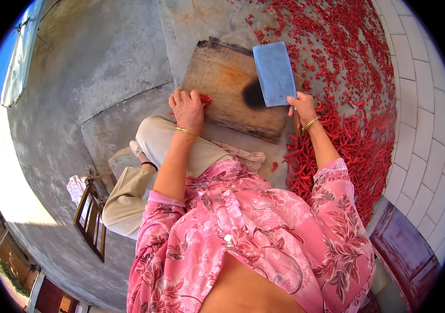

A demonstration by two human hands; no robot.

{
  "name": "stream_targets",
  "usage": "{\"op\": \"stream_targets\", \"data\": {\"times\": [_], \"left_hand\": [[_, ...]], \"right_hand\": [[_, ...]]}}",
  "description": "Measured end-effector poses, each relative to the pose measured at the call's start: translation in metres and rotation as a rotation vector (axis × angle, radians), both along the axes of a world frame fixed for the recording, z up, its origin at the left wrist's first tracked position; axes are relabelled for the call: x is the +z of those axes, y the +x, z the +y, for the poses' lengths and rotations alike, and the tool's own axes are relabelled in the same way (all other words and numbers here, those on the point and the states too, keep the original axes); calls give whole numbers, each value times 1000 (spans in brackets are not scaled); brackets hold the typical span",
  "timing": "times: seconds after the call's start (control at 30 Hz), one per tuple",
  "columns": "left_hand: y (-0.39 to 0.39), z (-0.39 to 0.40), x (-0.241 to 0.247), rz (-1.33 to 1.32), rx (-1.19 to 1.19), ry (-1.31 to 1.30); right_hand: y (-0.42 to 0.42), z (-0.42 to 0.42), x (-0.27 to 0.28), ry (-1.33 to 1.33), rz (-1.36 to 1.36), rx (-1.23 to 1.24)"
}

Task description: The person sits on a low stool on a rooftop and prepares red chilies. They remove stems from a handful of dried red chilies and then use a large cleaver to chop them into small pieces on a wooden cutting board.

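A wooden chopping board [226, 78] lies on the floor before me, its surface worn, with a dark round patch near its right side. My left hand [186, 109] is at the board's left edge, fingers curled over a small bunch of red chili peppers [206, 99] that sticks out beside the thumb. In my right hand [304, 106] is a cleaver, gripped by its wooden handle [297, 124]. Its broad blade [275, 74] is raised over the board's right part, flat side toward me. How many peppers are in the left hand is hidden.
Long whole red chili peppers [324, 156] are heaped right of the board. Chopped red pieces [336, 51] spread over the concrete floor [120, 58] beyond. A crumpled cloth [246, 154] lies near my knee. A wooden chair [91, 219] stands left; a tiled wall [408, 101] bounds the right.
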State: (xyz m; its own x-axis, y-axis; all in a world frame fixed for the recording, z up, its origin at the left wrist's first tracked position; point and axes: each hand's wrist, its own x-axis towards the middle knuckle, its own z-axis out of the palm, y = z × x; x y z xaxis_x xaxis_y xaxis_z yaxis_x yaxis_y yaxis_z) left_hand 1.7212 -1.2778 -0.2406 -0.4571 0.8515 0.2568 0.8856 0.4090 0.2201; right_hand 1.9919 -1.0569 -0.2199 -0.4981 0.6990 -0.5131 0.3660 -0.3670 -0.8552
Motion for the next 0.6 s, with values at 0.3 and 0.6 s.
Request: {"op": "stream_targets", "data": {"times": [0.3, 0.6], "left_hand": [[12, 38, -12, -216, -98, 33], [27, 31, 17, -145, -130, 98]], "right_hand": [[-25, -72, 44, 173, 5, 120], [-48, -111, 50, 544, -230, 383]]}}
